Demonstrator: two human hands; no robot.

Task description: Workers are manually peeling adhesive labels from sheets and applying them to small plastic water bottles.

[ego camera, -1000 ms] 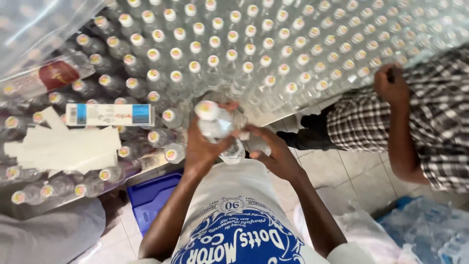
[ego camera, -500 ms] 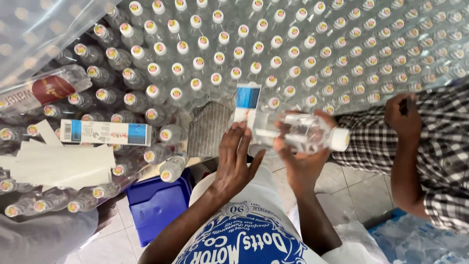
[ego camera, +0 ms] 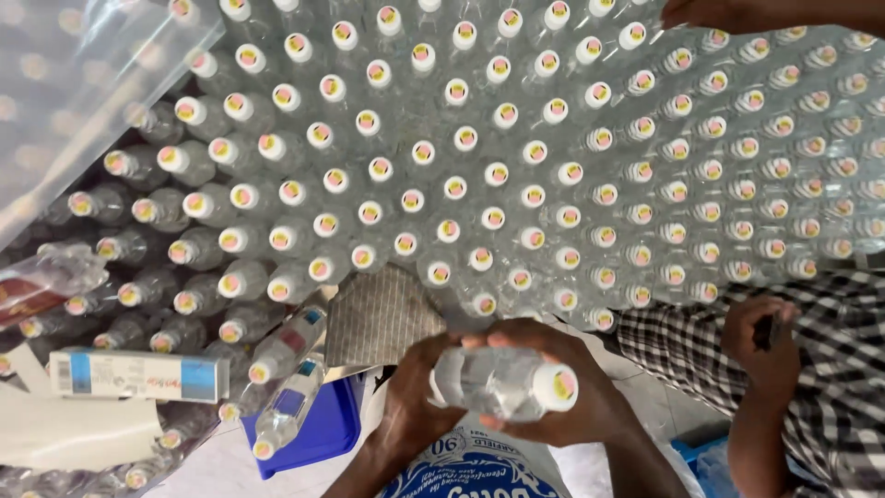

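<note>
Both hands meet low in the middle of the head view around one clear plastic bottle [ego camera: 502,383], held on its side just above the person's lap, its white cap with a pink-and-yellow top pointing to the right. The left hand [ego camera: 415,406] is curled around the base end of the bottle, fingers closed on it; the right hand [ego camera: 562,387] wraps over the body near the cap, its fingers folded across the top and underside, so neither hand is open. The bottle looks thin-walled and see-through (whether it is full cannot be told), so it would probably dent under a hard squeeze and feel smooth, perhaps slippery; the firmer places to grip would be the neck just below the cap and the base, while the middle gives most. Beyond the hands a dense field of upright capped bottles [ego camera: 479,175] covers the surface, packed shoulder to shoulder. To the left lie a flat blue-and-white carton [ego camera: 138,373] and a few labelled bottles [ego camera: 286,346] on their sides, above a blue crate [ego camera: 313,424]. A grey ribbed sheet [ego camera: 383,314] sits just above the left hand. At the right edge another person in a checked shirt [ego camera: 830,314] holds a small dark thing; another hand [ego camera: 710,11] reaches in at the top.
</note>
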